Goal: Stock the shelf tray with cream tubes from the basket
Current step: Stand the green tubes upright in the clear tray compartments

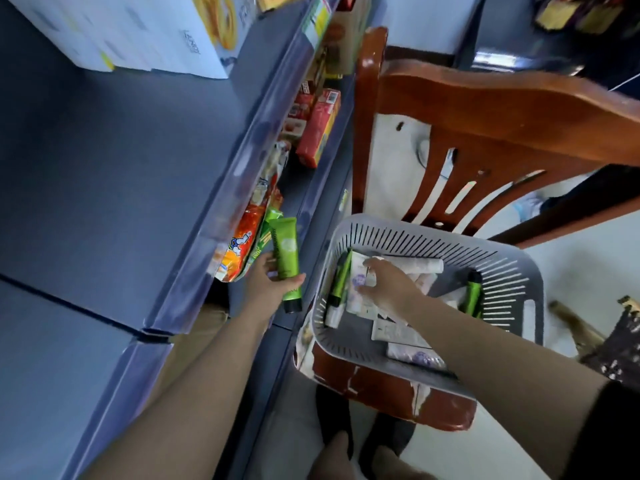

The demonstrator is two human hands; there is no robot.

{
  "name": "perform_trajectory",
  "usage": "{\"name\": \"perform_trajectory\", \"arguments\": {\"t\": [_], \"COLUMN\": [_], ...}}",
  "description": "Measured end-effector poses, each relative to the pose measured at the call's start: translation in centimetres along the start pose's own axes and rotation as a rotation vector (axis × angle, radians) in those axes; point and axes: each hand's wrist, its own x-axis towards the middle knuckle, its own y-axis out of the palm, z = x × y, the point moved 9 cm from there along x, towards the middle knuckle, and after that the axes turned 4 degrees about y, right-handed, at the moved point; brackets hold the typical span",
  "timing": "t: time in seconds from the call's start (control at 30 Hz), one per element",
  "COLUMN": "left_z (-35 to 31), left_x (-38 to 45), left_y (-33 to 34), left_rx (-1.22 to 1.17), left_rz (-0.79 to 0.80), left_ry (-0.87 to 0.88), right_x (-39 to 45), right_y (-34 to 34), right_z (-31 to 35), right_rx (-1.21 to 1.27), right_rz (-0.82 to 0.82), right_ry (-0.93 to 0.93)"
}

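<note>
Shelves (104, 168) stand left; chair (502, 109) carries basket (512, 271) of tubes. Left hand (268, 285) grips green tube (285, 258) beside lower shelf; right hand (388, 284), fingers curled, rests on white tube (360, 292) in basket.

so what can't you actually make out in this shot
Head view only:
- Shelf tray: hidden below the upper shelf lip.
- Right hand in the basket: fingers covered by the hand's back, grip unclear.
- Green tube in the left hand: label blurred.
- Tubes under the right forearm: hidden.
</note>
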Motion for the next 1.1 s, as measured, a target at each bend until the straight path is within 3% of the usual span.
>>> {"name": "perform_trajectory", "arguments": {"t": [0.37, 0.6, 0.8, 1.1], "left_z": [7.6, 11.6, 11.8, 8.2], "left_x": [5.3, 6.7, 6.7, 4.8], "left_y": [1.0, 2.1, 2.4, 1.8], "left_rx": [-0.020, -0.015, -0.050, -0.042], "left_rz": [-0.005, 0.000, -0.007, 0.002], "left_ry": [-0.051, -0.091, -0.112, -0.069], "right_x": [10.9, 15.2, 16.1, 12.4], "right_y": [6.9, 8.7, 8.4, 6.8], "right_z": [-1.9, -3.2, -2.5, -3.9], "right_rx": [0.135, 0.176, 0.095, 0.276], "right_rz": [0.035, -0.095, -0.125, -0.162], "right_ry": [0.201, 0.299, 0.324, 0.288]}}
